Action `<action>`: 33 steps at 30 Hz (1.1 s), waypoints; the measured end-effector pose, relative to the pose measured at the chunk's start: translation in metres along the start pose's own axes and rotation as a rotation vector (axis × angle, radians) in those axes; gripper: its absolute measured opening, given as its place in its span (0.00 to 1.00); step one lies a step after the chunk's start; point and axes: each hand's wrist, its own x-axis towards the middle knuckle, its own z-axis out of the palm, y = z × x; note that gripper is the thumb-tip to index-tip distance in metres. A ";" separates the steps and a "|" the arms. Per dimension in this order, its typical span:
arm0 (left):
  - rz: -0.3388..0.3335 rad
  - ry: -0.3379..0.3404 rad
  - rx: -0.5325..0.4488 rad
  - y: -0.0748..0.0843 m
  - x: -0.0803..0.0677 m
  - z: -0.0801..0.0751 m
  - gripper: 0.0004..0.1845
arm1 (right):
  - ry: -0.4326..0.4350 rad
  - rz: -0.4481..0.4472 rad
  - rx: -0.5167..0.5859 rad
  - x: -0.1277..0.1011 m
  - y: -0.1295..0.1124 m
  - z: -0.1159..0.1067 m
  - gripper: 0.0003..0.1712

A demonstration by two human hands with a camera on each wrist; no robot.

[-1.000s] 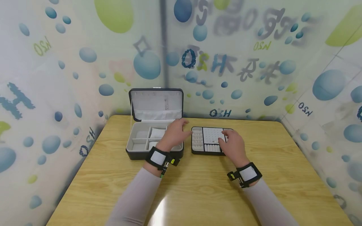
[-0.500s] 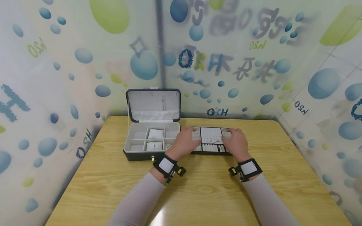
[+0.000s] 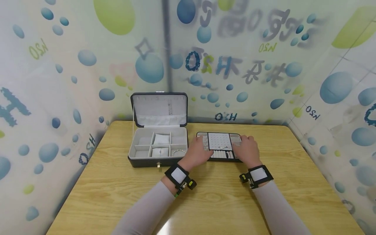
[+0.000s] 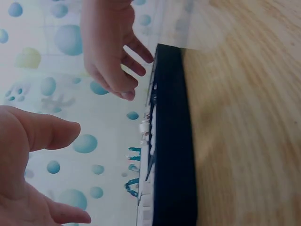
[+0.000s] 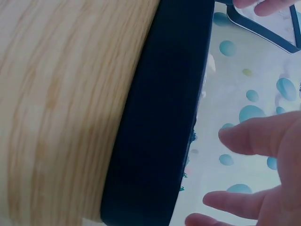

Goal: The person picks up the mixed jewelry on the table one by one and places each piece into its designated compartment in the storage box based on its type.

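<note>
A dark tray (image 3: 218, 133) with a white peg panel and ring rolls lies on the table, to the right of an open jewelry box (image 3: 158, 162). My left hand (image 3: 197, 152) hovers over the tray's left end with its fingers spread. At the right end, my right hand (image 3: 246, 150) does the same. The left wrist view shows the left hand (image 4: 28, 155) relaxed and apart from the tray's dark side (image 4: 171, 141), with the right hand (image 4: 110, 52) beyond. In the right wrist view, the right hand's fingers (image 5: 270, 136) stand straight above the tray (image 5: 160, 117).
The box's lid (image 3: 160, 109) stands upright at the back. Its grey compartments hold white cushions and a ring-shaped piece (image 3: 178, 152). The wooden table (image 3: 205, 202) is walled on three sides by bubble-printed panels (image 3: 58, 81).
My left hand has moved right, from over the box to the tray's left end. My right hand has shifted to the tray's right end. The tray has stayed put.
</note>
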 end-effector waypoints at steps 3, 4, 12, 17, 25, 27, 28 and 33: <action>-0.015 -0.027 0.030 -0.004 0.002 0.005 0.48 | -0.030 0.014 -0.012 0.001 0.000 0.000 0.39; -0.019 -0.035 0.041 -0.005 0.002 0.006 0.48 | -0.040 0.017 -0.017 0.002 0.001 0.000 0.40; -0.046 -0.030 0.062 -0.010 0.002 0.017 0.51 | -0.116 0.029 -0.070 0.005 0.006 0.000 0.39; -0.101 0.019 0.023 -0.007 0.002 0.023 0.52 | -0.140 0.036 -0.056 0.007 0.010 0.001 0.35; -0.149 0.060 -0.026 -0.008 0.001 0.030 0.51 | -0.167 0.064 -0.017 0.004 0.014 0.001 0.27; -0.156 0.059 -0.030 -0.009 0.001 0.032 0.51 | -0.171 0.070 -0.016 0.004 0.015 0.001 0.27; -0.156 0.061 -0.033 -0.010 0.002 0.033 0.51 | -0.172 0.072 -0.012 0.005 0.015 0.001 0.27; -0.154 0.077 -0.027 -0.011 0.003 0.036 0.49 | -0.181 0.084 0.012 0.006 0.017 0.002 0.26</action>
